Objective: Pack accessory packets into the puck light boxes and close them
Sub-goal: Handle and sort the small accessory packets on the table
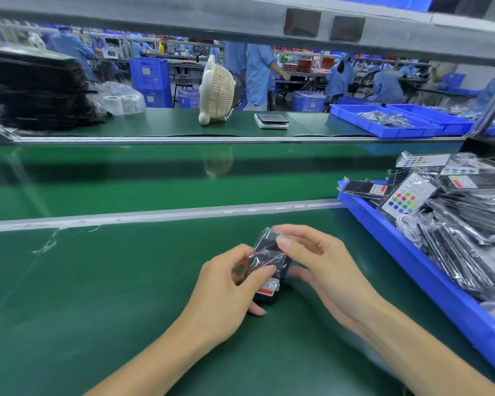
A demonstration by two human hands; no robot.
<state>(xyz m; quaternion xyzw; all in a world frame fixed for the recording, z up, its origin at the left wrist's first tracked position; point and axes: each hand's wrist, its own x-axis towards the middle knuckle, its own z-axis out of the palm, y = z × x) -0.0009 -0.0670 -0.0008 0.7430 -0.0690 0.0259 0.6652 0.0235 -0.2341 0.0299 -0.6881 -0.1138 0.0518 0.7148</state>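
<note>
A small black accessory packet in crinkled clear plastic, with a red-and-white label at its near end, is held just above the green bench mat in the lower middle of the head view. My left hand grips its near left side with thumb and fingers curled round it. My right hand pinches its far end from the right, thumb on top. No puck light box is in sight.
A blue tray heaped with bagged remotes and black packets lies along the right. A metal rail separates the mat from the green conveyor belt. Beyond stand a cream desk fan, a scale, stacked black sheets and more blue trays.
</note>
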